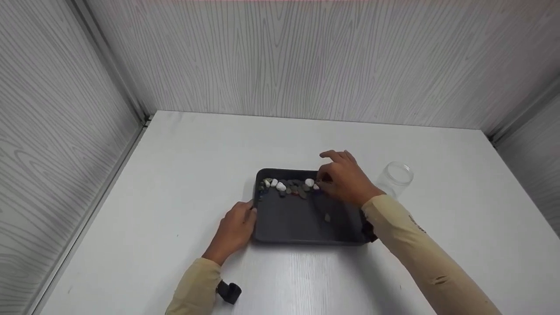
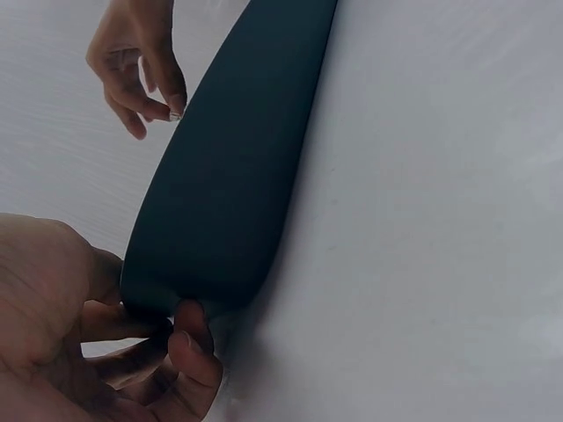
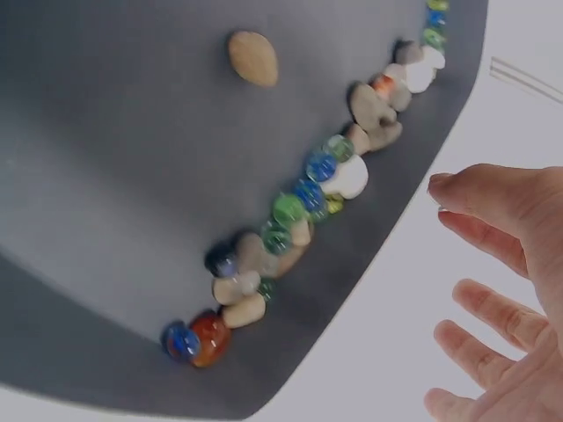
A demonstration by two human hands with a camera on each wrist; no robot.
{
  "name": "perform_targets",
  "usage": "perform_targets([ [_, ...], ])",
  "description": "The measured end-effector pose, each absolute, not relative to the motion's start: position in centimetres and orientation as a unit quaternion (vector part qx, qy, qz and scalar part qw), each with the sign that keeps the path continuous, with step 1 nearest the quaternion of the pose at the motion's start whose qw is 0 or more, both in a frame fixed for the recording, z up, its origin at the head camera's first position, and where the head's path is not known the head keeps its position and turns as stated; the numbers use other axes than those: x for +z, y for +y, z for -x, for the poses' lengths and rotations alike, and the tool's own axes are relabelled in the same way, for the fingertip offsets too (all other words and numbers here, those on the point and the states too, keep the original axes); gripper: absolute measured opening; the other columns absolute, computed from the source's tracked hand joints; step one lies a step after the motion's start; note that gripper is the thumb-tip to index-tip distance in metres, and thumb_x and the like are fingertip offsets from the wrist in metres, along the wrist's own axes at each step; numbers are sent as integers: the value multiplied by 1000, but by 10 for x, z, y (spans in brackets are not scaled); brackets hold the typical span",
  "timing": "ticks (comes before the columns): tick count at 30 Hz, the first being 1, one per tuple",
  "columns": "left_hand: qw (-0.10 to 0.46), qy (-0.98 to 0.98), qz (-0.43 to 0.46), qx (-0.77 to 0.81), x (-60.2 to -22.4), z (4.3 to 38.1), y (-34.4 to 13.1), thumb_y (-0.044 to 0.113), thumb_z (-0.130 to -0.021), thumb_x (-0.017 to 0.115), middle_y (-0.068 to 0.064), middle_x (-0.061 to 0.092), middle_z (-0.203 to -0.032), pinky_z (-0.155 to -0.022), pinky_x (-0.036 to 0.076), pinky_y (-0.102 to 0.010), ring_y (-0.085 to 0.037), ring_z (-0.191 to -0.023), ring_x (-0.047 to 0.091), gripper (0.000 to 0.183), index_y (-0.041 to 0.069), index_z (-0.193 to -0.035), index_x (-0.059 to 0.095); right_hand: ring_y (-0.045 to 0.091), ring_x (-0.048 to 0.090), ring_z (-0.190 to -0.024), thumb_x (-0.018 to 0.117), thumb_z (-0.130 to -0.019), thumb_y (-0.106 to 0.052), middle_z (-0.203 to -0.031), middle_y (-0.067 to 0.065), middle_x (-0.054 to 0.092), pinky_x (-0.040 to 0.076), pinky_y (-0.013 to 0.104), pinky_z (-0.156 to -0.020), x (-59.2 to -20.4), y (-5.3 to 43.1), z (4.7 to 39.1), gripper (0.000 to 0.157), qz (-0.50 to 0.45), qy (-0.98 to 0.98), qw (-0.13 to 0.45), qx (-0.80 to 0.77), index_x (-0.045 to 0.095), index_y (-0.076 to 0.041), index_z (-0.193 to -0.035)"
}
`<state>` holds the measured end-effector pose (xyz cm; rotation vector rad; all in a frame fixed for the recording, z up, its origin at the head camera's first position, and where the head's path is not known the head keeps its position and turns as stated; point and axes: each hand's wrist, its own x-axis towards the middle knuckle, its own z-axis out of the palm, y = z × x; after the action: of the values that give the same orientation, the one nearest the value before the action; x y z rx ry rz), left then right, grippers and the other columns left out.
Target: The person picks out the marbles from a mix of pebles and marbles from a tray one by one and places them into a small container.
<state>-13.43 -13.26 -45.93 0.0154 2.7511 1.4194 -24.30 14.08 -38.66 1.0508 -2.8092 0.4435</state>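
One slip by my right grip (image 1: 344, 178), pinched nearly closed round a pale piece (image 2: 176, 115), could drop it outside the tray (image 1: 293, 225) my left grip (image 1: 236, 225) clasps.

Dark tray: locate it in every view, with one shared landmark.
Head: dark tray, just below and right of centre.
Left wrist: dark tray slants from top centre toward lower left.
Right wrist: dark tray fills the left and top.
Shared landmark: right hand, in all three.

One tray (image 1: 288, 225); one jar (image 1: 392, 180); one lone stone (image 3: 253, 59) — plus many clustered stones (image 3: 368, 105) and marbles (image 3: 288, 208) (too crowded to count).
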Motion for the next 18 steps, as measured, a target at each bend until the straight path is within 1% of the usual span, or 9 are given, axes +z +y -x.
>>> perform_targets([
  [4, 26, 889, -8, 457, -460, 135, -133, 16, -108, 46, -19, 60, -130, -109, 41, -53, -36, -129, 53, 44, -9, -144, 48, 39, 49, -130, 80, -87, -10, -137, 21, 57, 27, 59, -115, -376, 150, 243, 6, -344, -924, 71, 150, 78, -7, -92],
  [7, 31, 889, -8, 456, -460, 135, -134, 16, -109, 46, -19, 59, -131, -110, 40, -54, -36, -130, 53, 44, -9, -145, 48, 39, 49, -130, 80, -86, -9, -138, 23, 57, 29, 59, -114, -367, 157, 243, 7, -341, -924, 88, 150, 78, -6, -92],
  [13, 34, 891, -8, 452, -460, 136, -134, 17, -109, 46, -19, 59, -132, -111, 38, -54, -37, -132, 51, 44, -8, -146, 47, 40, 49, -131, 80, -85, -6, -137, 25, 57, 31, 58, -111, -353, 183, 247, 6, -323, -925, 115, 161, 78, -4, -90],
  [18, 32, 892, -11, 451, -461, 137, -133, 17, -109, 46, -18, 60, -130, -110, 39, -54, -36, -131, 53, 44, -6, -147, 47, 43, 51, -126, 79, -84, -2, -133, 27, 58, 35, 59, -107, -350, 214, 248, 4, -303, -927, 136, 175, 77, -2, -87],
])
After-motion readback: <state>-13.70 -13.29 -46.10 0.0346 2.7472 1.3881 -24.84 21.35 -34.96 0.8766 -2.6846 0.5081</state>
